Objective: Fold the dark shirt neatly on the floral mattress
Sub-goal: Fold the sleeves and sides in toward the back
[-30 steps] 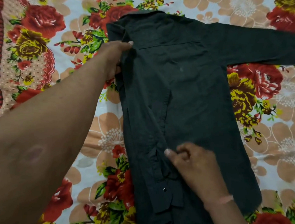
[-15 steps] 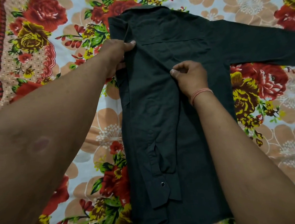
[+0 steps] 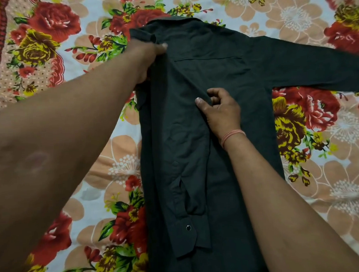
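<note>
- Head view, nearest the wearer: the buttoned cuff [image 3: 188, 234] of the folded-in sleeve lies flat on the body of the dark, thin woven long-sleeved shirt [image 3: 233, 154], which is spread back-up on the floral-printed mattress [image 3: 331, 191].
- Mid-way up, the right hand [image 3: 222, 111] has thumb and curled fingers pinched on a small ridge of cloth along the sleeve's inner edge; the wrist wears a pale pink thread band [image 3: 233, 136].
- Farther off, the left hand [image 3: 148, 59] presses near the left shoulder fold just below the collar [image 3: 173, 21], fingers mostly closed; whether it grips or only pins the cloth I cannot tell.
- Farthest right, the other sleeve [image 3: 319, 68] lies stretched out, not yet folded.
- Judged by its wrinkles, the fabric is light, limp and easily creased; it is best taken by seams, shoulder and cuff, then smoothed flat.
</note>
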